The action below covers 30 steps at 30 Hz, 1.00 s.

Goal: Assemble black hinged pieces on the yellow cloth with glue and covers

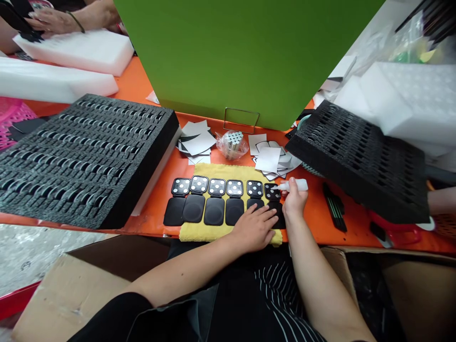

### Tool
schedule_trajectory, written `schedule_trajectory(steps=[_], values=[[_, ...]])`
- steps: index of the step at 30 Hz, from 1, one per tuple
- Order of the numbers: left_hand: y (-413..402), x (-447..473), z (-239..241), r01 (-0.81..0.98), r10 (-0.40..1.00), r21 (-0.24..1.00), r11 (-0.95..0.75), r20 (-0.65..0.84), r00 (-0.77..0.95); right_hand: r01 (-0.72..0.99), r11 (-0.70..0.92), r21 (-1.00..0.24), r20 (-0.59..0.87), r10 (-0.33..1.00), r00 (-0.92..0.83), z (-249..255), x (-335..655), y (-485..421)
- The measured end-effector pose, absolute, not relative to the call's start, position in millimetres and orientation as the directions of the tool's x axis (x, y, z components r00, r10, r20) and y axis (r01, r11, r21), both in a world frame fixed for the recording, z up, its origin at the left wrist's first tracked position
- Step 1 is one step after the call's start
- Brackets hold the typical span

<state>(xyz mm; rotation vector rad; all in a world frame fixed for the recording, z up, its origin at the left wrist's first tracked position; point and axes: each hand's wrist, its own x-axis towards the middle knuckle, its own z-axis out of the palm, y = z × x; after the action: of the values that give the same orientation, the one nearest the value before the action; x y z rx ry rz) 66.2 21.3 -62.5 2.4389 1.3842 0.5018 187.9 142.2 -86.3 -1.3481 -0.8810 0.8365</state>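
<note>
My right hand (295, 202) grips a small white squeeze bottle (297, 185), its nozzle pointing left onto the upper square of the rightmost hinged black piece (272, 192). My left hand (253, 229) lies flat with fingers stretched over the lower halves of the two rightmost pieces, partly hiding them. Several such pieces stand unfolded in a row; one at the middle (234, 188) shows white dots on its upper square, with a plain black lower pad (234, 212) below. Most of the row rests on a yellow cloth (206, 232); the leftmost piece lies partly on the orange table.
Slotted black foam blocks stand left (117, 142) and right (359, 161), holding thin pieces. Behind the row are a bag of small metal cylinders (233, 144), white cards (199, 141), a wire stand (242, 118) and a green panel (242, 57). A co-worker's hand (53, 20) shows top left.
</note>
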Motion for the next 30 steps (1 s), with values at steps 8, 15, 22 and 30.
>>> schedule_trajectory(steps=[8, 15, 22, 30], values=[[21, 66, -63, 0.76, 0.864, 0.415, -0.499, 0.165, 0.476, -0.012, 0.066, -0.998, 0.054, 0.895, 0.443, -86, 187, 141], [21, 66, -62, 0.766, 0.868, 0.414, -0.492, 0.167, 0.468, -0.017, 0.084, -0.996, 0.068, 0.899, 0.432, -85, 187, 140], [20, 67, -62, 0.774, 0.871, 0.404, -0.487, 0.163, 0.463, 0.055, 0.115, -0.992, 0.127, 0.902, 0.413, -83, 185, 137], [20, 67, -59, 0.784, 0.871, 0.385, -0.487, 0.15, 0.467, 0.227, 0.134, -0.965, 0.218, 0.889, 0.402, -78, 182, 130]])
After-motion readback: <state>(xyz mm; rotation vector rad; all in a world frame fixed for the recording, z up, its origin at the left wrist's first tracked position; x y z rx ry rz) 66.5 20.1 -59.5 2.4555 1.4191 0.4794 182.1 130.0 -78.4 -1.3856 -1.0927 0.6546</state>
